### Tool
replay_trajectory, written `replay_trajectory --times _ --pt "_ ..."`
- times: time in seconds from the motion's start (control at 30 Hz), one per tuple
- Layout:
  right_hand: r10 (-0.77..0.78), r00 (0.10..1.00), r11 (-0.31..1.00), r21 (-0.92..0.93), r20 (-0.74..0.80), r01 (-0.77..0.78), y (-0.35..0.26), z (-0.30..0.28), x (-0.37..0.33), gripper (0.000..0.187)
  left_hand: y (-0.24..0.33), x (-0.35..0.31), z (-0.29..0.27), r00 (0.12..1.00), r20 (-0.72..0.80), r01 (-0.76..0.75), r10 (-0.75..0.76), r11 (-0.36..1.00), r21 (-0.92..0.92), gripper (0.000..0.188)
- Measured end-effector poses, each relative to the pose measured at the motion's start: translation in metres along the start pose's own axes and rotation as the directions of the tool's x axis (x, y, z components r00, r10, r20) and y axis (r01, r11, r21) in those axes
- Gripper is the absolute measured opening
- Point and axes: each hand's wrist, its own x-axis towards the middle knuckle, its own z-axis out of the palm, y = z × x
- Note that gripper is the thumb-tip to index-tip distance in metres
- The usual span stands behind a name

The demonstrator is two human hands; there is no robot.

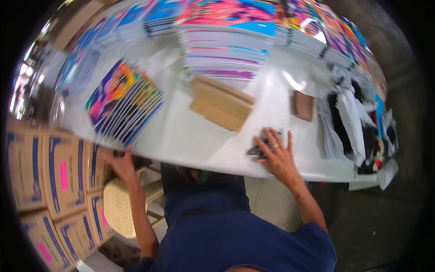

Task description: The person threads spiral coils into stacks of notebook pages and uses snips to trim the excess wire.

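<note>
Hands apart: our right hand (277, 156) flat, fingers spread, on dark grey tool (256, 150) at near edge of white table (190, 136); left hand (119, 164) (grip unclear) near printed cardboard boxes (63, 174); tool may slip off.

Bright, even light; glare on white table (190, 131). Motion blur throughout. Strong fisheye bending at rim, black vignette corners.

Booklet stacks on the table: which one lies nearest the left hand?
The fanned stack at the table's near-left edge, just above the left hand; the other stacks line the far edge.
</note>
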Motion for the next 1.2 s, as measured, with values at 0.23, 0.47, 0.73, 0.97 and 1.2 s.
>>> replay_trajectory --times 0.23,0.47,0.73,0.97,1.2 --pt "-0.216 0.976 0.973 -0.080 -0.004 0.215 0.035 -0.006 0.010 0.061 0.016 0.003 0.018 0.989 0.132 0.094 -0.059 0.957 -0.276 0.107" --pt "-0.411 0.906 0.896 -0.138 0.107 0.422 -0.060 -0.087 0.073 0.047 -0.005 0.032 0.014 0.999 0.044 -0.027 0.022 0.993 0.114 0.091" --pt "-0.793 0.608 0.520 -0.484 0.032 0.704 -0.159 -0.124 0.233 0.036 -0.003 0.102 -0.017 0.927 -0.194 -0.266 0.320 0.928 0.260 0.082" --pt "-0.888 0.435 0.216 -0.700 0.149 0.681 -0.213 -0.086 0.296 0.023 0.079 0.107 0.001 0.819 -0.158 -0.562 0.551 0.826 -0.033 0.095" --pt "-0.903 0.351 0.080 -0.707 0.247 0.703 -0.221 -0.066 0.309 0.022 0.081 0.108 0.020 0.846 -0.156 -0.528 0.509 0.841 -0.117 0.105"
